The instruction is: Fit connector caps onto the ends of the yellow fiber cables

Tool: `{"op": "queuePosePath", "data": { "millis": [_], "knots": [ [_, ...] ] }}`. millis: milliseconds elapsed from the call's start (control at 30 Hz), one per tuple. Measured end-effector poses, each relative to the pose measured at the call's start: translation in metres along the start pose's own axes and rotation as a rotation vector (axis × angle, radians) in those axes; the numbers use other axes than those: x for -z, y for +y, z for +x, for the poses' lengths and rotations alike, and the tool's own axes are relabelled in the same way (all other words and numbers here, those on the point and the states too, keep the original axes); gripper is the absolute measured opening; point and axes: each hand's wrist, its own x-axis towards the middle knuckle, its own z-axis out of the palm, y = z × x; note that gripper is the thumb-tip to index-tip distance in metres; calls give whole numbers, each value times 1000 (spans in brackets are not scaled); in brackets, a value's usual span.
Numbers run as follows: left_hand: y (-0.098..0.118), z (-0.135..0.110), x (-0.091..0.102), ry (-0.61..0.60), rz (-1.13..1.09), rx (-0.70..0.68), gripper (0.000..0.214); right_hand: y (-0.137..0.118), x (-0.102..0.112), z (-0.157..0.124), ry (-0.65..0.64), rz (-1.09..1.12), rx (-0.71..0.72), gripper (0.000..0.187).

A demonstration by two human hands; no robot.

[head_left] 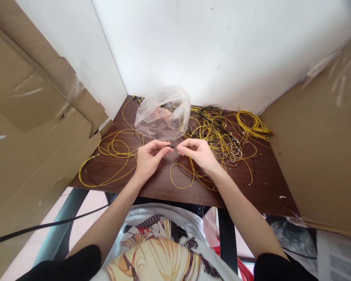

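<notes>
Over the middle of the brown table my left hand pinches a small black cylindrical piece between thumb and fingertips. Facing it, my right hand pinches a thin wire end close to the tip of that black piece; I cannot tell whether the two touch. Loose loops of yellow wire lie to the left of my left hand. Under and beside my right wrist runs another yellow wire loop. Just behind both hands stands a clear plastic bag with small orange-coloured pieces inside.
A tangled heap of yellow and black wires covers the back right, beside a coiled yellow bundle. Cardboard walls stand at left and right, with a white wall behind. A black cable crosses at lower left.
</notes>
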Motion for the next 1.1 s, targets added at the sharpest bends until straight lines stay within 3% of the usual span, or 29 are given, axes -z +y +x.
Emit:
{"op": "queuePosePath", "data": {
  "millis": [233, 600, 1100],
  "knots": [
    [1, 0, 0, -41, 23, 7, 18, 3, -2, 0, -18, 14, 18, 21],
    [2, 1, 0, 20, 29, 12, 22, -1, 2, -1, -14, -58, -25, 20],
    [0, -1, 1, -37, 47, 19, 21, 0, 0, -2, -25, -96, -5, 19]
  ]
}}
